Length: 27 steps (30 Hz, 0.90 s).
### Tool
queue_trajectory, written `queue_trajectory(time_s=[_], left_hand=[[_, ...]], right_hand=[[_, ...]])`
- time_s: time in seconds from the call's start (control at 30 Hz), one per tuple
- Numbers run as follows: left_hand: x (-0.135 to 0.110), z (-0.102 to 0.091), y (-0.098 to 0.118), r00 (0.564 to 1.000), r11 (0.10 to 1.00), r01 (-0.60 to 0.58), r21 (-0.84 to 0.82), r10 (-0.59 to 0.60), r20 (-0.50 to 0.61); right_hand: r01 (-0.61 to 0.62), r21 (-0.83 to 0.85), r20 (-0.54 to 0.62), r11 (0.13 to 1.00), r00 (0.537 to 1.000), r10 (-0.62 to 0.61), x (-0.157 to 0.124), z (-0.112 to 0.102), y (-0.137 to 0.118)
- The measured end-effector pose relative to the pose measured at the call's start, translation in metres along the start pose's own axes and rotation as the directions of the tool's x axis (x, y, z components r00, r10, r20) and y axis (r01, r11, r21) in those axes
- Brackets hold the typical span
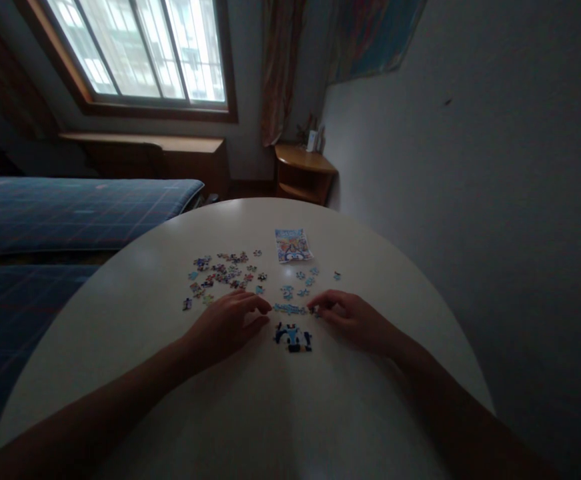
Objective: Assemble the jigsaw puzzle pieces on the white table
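Observation:
A joined strip of light-blue jigsaw pieces (290, 309) lies on the white table between my hands. Below it sits a joined block of blue and dark puzzle pieces (293, 338). My left hand (230, 321) rests at the strip's left end, thumb and index finger apart with nothing between them. At the other end, my right hand (347, 319) has its fingertips closed on a small dark puzzle piece (313, 311), partly hidden by the fingers. Just above the strip are several loose light-blue pieces (303, 292).
Many loose, mixed-colour puzzle pieces (225, 272) are spread at the left of the round table (370, 260). A printed picture sheet (293, 246) lies farther back. A plaid-covered bed (80, 213) stands to the left, a wall (470, 173) to the right.

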<state>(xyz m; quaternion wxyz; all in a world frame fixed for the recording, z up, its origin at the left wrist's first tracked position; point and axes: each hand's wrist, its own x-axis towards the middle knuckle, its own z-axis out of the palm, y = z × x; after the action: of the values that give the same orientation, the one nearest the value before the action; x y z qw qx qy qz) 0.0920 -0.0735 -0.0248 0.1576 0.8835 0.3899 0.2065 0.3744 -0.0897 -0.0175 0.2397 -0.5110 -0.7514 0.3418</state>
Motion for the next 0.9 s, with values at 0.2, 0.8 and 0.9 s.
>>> queue_trajectory(time_s=[0.2,0.8,0.9], left_hand=[[0.001,0.012,0.014,0.988,0.987,-0.15,-0.053,0.151,0.012],[-0.001,0.003,0.024,0.791,0.811,-0.585,0.016,0.567,0.229],[-0.002,0.002,0.024,0.796,0.819,-0.574,0.002,0.557,0.237]], right_hand=[[0.01,0.009,0.033,1.0,0.999,-0.01,-0.001,0.011,-0.007],[0.227,-0.119,0.066,0.967,0.973,-0.22,0.001,0.017,-0.002],[0.243,-0.146,0.079,0.959,0.969,-0.234,0.001,0.017,-0.002]])
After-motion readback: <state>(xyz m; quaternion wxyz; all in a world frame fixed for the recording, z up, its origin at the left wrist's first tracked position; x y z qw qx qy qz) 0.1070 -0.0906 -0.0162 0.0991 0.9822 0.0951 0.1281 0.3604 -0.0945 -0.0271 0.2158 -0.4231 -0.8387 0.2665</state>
